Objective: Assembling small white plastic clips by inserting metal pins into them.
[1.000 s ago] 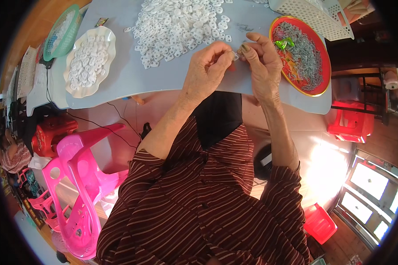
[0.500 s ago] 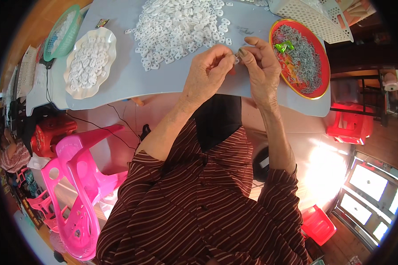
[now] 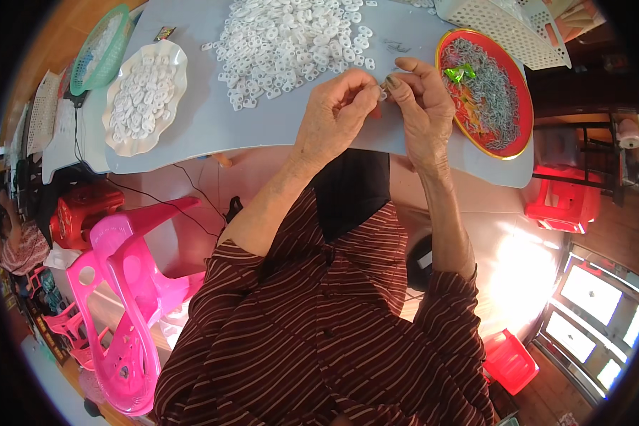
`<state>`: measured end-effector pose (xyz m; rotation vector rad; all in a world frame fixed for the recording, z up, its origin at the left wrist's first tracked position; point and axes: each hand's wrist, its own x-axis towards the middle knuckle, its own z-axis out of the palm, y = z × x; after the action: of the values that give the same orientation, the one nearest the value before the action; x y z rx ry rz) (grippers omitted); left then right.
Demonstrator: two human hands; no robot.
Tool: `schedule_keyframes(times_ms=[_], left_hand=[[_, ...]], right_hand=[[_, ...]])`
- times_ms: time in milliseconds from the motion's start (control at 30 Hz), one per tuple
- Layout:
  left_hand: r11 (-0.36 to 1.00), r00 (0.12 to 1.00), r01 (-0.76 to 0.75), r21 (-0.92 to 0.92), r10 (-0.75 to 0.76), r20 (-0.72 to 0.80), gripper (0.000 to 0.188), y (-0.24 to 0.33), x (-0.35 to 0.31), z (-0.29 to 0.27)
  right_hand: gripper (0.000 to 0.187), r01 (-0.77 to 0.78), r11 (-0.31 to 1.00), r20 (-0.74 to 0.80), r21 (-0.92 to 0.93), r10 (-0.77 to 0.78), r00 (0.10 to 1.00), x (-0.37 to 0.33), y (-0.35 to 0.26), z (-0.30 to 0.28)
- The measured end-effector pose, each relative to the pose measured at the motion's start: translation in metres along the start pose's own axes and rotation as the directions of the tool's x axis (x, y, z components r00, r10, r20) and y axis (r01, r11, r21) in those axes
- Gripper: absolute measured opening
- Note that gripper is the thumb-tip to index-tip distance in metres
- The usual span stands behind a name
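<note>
My left hand [image 3: 339, 108] and my right hand [image 3: 426, 103] meet fingertip to fingertip over the near edge of the table. Both pinch a small white plastic piece [image 3: 383, 94], mostly covered by the fingers; a tiny metal bit seems to be at it, too small to make out. Beyond my left hand spreads a big heap of white plastic pieces with holes [image 3: 284, 46]. Right of my right hand lies a red oval tray [image 3: 526, 117] holding many small grey metal hooks [image 3: 500, 92] and a green wrapper [image 3: 460, 73].
A scalloped white dish [image 3: 179, 65] with more white pieces sits at the left, beside a green basket [image 3: 78, 71]. A white perforated basket [image 3: 504, 35] stands at the far right. Below the table are a pink plastic chair [image 3: 145, 326] and red stools [image 3: 561, 202].
My hands stay joined at the white piece and shift only slightly. The view moves a little; the things on the table stay in place.
</note>
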<state>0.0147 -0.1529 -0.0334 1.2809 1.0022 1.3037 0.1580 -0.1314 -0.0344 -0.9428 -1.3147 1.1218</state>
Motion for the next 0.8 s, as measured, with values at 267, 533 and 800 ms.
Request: schedule_keyframes(times_ms=[267, 533, 800], left_hand=[[1.000, 1.000, -0.010, 0.006, 0.010, 0.008, 0.018, -0.003, 0.000, -0.001], [1.000, 1.000, -0.006, 0.015, 0.006, -0.008, 0.017, -0.003, -0.002, 0.000], [0.999, 0.999, -0.049, 0.000, 0.049, 0.008, 0.019, -0.009, -0.001, -0.004]], right_hand=[[0.027, 0.000, 1.000, -0.004, 0.009, 0.000, 1.000, -0.001, -0.002, 0.002], [0.024, 0.008, 1.000, 0.013, -0.009, -0.008, 1.000, -0.003, -0.004, 0.004], [0.011, -0.044, 0.999, 0.139, -0.017, 0.046, 0.989, 0.004, -0.003, -0.004]])
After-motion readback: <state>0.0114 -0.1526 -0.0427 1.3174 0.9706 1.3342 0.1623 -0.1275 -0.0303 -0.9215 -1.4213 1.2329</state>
